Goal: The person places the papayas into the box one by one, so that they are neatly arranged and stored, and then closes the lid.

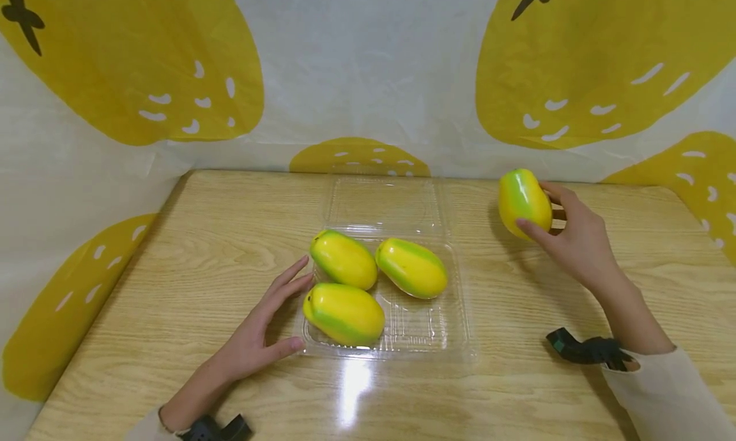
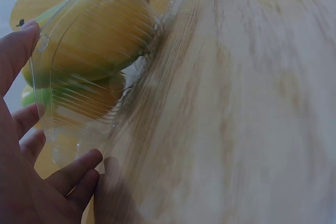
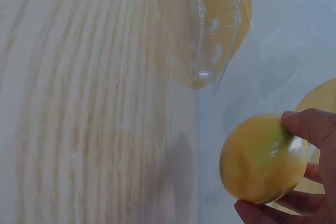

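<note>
My right hand (image 1: pixel 581 236) grips a glossy yellow-green papaya (image 1: pixel 523 201) between thumb and fingers, to the right of a clear plastic clamshell box (image 1: pixel 460 326). In the right wrist view the same papaya (image 3: pixel 262 161) appears held up, apart from the wood surface. Three similar fruits lie in the box: a rear left papaya (image 1: pixel 345 260), a front left papaya (image 1: pixel 345 314) and a right papaya (image 1: pixel 412 268). Spread along the box's left side is my left hand (image 1: pixel 253 339), fingers extended. The left wrist view shows its thumb (image 2: pixel 21 51) at the box edge.
The box's lid (image 1: pixel 385 201) lies open toward the back of the wooden table (image 1: pixel 230 236). Behind and to the sides hangs a white cloth (image 1: pixel 368 64) printed with large yellow fruit. Each wrist wears a black strap mount, such as the right mount (image 1: pixel 586 349).
</note>
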Action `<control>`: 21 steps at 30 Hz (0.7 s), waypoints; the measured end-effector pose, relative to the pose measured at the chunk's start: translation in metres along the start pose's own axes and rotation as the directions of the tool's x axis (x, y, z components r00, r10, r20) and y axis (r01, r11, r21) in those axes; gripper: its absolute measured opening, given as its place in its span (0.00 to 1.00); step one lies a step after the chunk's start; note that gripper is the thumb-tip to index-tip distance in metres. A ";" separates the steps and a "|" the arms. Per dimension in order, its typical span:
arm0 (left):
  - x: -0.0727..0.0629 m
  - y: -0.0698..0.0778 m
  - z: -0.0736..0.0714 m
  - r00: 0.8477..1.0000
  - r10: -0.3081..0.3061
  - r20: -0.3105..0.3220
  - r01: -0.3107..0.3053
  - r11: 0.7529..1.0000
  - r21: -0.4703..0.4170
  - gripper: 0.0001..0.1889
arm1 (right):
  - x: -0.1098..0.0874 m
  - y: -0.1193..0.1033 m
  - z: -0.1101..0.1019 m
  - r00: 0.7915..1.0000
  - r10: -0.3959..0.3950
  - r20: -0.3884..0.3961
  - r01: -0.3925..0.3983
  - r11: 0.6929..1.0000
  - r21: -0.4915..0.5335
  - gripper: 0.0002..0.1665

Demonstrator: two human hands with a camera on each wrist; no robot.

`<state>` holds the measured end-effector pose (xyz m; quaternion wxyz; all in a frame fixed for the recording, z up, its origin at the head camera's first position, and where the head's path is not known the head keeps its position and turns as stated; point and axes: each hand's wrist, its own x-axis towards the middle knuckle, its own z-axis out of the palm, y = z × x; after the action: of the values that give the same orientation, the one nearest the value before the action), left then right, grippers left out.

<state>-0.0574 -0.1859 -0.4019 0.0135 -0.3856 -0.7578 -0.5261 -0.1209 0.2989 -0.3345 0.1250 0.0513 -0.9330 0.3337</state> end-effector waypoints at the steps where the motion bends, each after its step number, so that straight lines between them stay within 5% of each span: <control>1: 0.000 0.000 0.000 1.000 0.000 0.000 0.000 1.000 -0.001 0.40 | -0.001 -0.002 0.000 1.000 -0.008 -0.005 0.009 1.000 0.008 0.45; 21: 0.000 0.001 0.000 1.000 -0.003 0.000 0.003 1.000 0.003 0.40 | -0.021 -0.040 -0.002 0.993 -0.112 -0.041 0.115 0.990 0.085 0.45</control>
<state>-0.0569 -0.1853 -0.4008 0.0131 -0.3846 -0.7591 -0.5251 -0.0932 0.2697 -0.3139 0.1582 0.1039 -0.9106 0.3674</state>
